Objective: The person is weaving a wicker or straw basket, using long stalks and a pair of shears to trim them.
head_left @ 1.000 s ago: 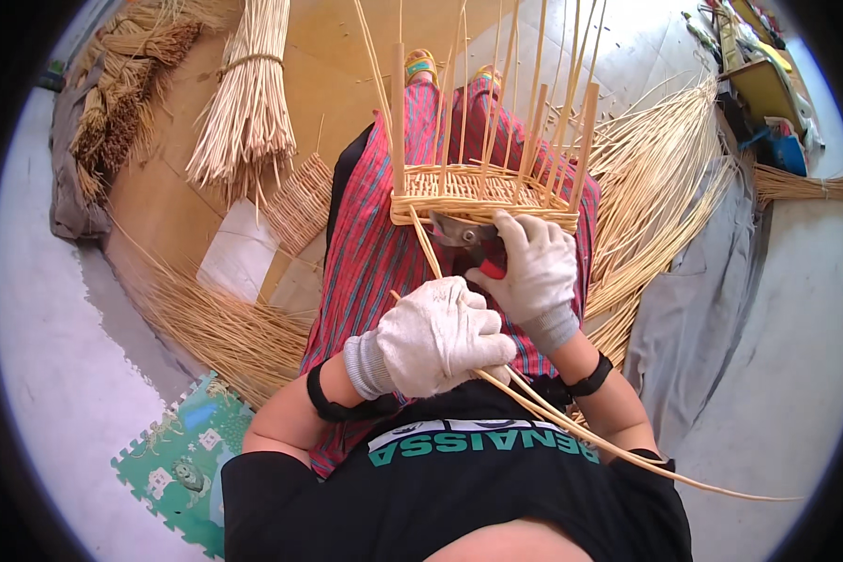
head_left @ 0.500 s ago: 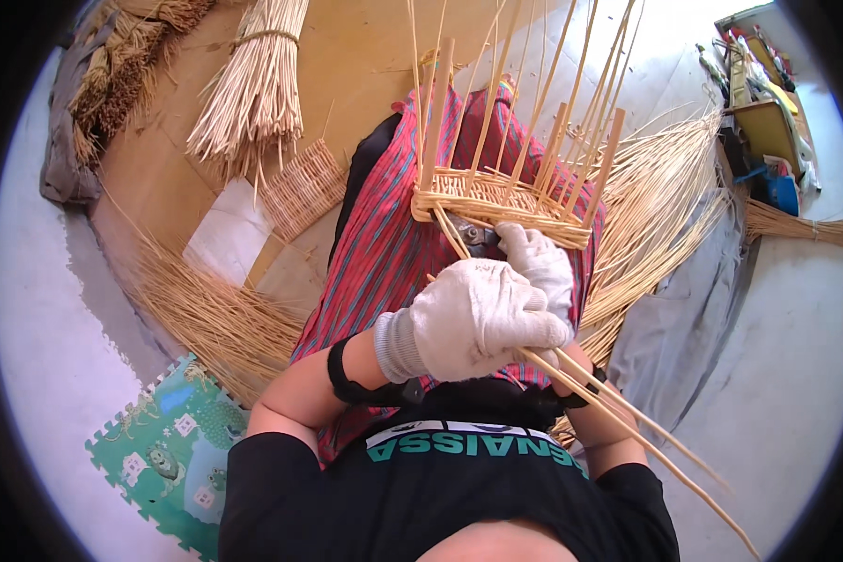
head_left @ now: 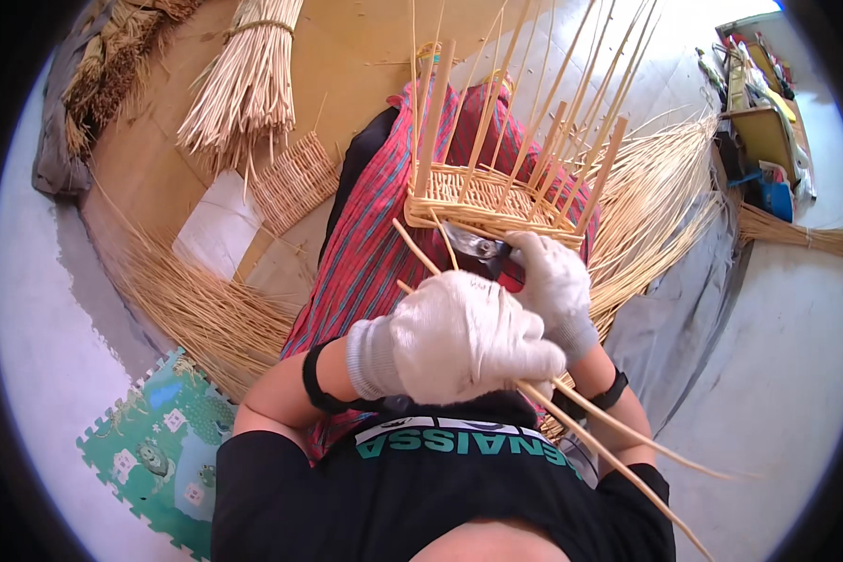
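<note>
"One cane [head_left: 416, 245] has swung its tip clear of the basket [head_left: 487, 214]."
"And the hands?"
"Left hand [head_left: 473, 337] clenches that cane; right hand [head_left: 554, 286] grips shears [head_left: 476, 246] beside the basket, over striped cloth [head_left: 370, 248] on the legs."

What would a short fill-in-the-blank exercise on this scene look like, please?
1. The hand holding the cutters is the ____ one.
2. The left hand, gripping strands, wears a white ____.
3. In the picture, the tied bundle lies to the ____ of the basket.

Missing words: right; glove; left.
</note>
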The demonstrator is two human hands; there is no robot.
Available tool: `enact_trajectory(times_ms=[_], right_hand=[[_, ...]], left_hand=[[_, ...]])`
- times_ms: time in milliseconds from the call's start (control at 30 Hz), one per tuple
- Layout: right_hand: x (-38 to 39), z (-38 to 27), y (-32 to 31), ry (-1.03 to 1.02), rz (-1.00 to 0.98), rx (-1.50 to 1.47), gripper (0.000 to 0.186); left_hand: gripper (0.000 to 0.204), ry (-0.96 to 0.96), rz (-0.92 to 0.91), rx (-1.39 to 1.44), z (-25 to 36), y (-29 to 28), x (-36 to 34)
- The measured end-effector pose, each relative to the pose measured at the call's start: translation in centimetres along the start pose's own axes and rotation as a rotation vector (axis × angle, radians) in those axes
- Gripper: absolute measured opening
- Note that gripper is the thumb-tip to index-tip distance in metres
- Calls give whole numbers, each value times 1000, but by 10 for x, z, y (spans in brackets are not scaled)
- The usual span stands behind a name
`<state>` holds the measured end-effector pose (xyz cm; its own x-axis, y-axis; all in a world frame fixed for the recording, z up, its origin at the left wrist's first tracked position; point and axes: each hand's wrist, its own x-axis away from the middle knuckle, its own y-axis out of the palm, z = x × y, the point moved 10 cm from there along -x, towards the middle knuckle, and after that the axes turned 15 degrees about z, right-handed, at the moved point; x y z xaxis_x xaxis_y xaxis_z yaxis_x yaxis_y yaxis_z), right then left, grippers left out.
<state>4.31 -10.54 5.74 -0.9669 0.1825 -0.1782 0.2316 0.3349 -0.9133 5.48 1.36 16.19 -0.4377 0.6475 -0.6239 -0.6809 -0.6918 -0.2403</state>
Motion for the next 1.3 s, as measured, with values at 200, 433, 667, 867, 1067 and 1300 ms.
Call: enact_trajectory(times_ms=[200,433,667,867,1067,1300], right_hand=[[-5,-8,3,51,51,69,66],[-16,-22,8,46,50,96,63],[-8,-5,23,18,42,30,57],[14,-18,14,-165,-101,-65,53],[44,66,-16,304,68,-195,62],[113,155,-3,810,444,-780,44]], left_hand=[[22,29,-112,-121,4,15,4],[17,-18,-114,-97,5,17,9],[22,-161,-96,-53,3,7,10],[27,-540,208,96,-35,-62,20],[21,-768,907,-358,-64,-272,150],[78,-1400,1530,-943,-75,-317,489]])
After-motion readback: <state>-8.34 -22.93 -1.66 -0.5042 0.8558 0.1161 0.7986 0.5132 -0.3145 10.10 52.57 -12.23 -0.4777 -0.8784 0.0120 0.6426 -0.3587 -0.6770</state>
